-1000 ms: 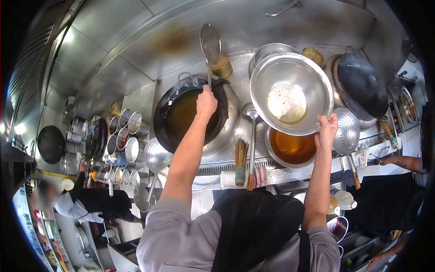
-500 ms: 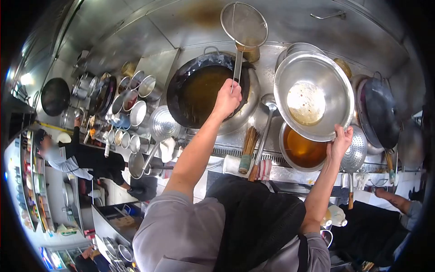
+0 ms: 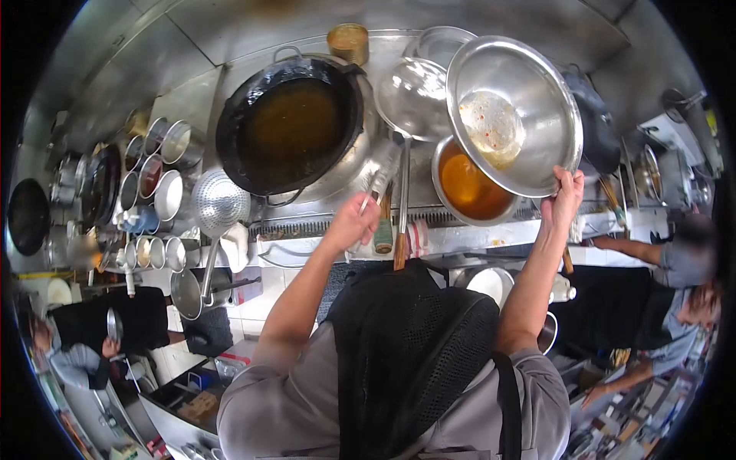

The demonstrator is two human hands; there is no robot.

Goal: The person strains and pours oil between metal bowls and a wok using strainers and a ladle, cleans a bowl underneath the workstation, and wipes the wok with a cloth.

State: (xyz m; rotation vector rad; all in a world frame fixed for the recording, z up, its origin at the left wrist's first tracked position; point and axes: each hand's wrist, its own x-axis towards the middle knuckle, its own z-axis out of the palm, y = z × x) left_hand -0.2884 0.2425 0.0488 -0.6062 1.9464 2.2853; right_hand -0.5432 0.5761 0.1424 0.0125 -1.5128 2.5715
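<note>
My left hand (image 3: 355, 224) is closed round the handle of a round strainer (image 3: 414, 98), which is blurred by motion and lies just left of a large steel bowl. That steel bowl (image 3: 548, 115) is tilted, with its rim pinched in my right hand (image 3: 563, 194); a little oily liquid with small red bits shows inside it. Below the bowl stands a pot of amber liquid (image 3: 468, 184), partly covered by it. To the left, a black wok (image 3: 230, 142) holds dark yellowish liquid.
Left of the wok's front edge rests a perforated ladle (image 3: 221, 201). A long-handled ladle (image 3: 403, 207) and a brush (image 3: 384, 234) lie near the counter's front edge. Behind stands a tin can (image 3: 348, 44). Several metal cups (image 3: 169, 195) line the left. Co-workers are at both sides.
The strainer has swung down and right from above the wok's back edge to beside the bowl. My left hand has come lower, nearer the counter's front. The camera view has shifted.
</note>
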